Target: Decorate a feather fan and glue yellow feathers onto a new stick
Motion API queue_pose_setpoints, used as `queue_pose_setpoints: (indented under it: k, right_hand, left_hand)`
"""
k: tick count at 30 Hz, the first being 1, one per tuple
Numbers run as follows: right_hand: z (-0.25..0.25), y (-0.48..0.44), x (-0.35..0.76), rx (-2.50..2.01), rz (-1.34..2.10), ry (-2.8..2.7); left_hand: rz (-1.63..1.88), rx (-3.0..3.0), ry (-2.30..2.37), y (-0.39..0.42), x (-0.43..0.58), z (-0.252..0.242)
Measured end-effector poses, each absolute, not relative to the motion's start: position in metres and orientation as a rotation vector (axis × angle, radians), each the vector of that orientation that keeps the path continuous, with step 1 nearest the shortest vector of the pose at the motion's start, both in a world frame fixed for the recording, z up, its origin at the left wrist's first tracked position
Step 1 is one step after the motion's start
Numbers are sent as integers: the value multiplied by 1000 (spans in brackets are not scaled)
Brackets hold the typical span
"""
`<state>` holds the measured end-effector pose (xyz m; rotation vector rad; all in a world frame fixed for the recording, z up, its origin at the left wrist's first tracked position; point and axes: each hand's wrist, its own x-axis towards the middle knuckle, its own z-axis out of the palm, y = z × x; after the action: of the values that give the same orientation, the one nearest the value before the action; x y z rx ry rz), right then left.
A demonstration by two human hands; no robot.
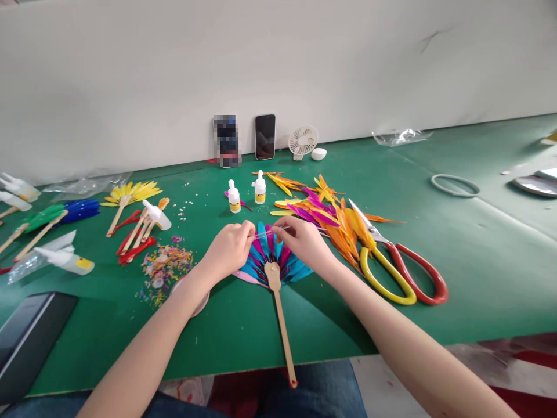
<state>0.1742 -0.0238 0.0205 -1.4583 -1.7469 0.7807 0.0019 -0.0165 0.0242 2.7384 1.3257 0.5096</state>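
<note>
A feather fan [273, 277] with blue and magenta feathers lies in front of me, its wooden handle [284, 331] sticking out past the table's front edge. Over the feathers, a thin pale strand [263, 234] runs between my two hands. My left hand [230, 249] pinches one end at the fan's left side. The other end is between the closed fingertips of my right hand [302, 239]. Parts of the feathers are hidden under both hands. Beside my left forearm lies a pile of colourful feather scraps [167, 267], with a round dish [201, 306] partly covered by the arm.
Large scissors [391, 255] with red and yellow handles lie right of loose orange feathers [342, 232]. Two small glue bottles [260, 188] stand behind the fan. Phones [265, 136] and a small white fan [303, 141] lean at the wall. More feather fans [134, 194] lie left.
</note>
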Motion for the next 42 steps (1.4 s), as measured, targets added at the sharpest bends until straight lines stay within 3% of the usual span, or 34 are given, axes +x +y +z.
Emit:
queue_pose_setpoints:
  k: [16, 42]
  right_hand:
    - [20, -24, 173, -1408, 827, -1722]
    - [18, -23, 172, -1380, 861, -1723]
  left_hand:
    - [308, 2922, 1269, -15, -3, 21]
    - [370, 2990, 1293, -14, -3, 19]
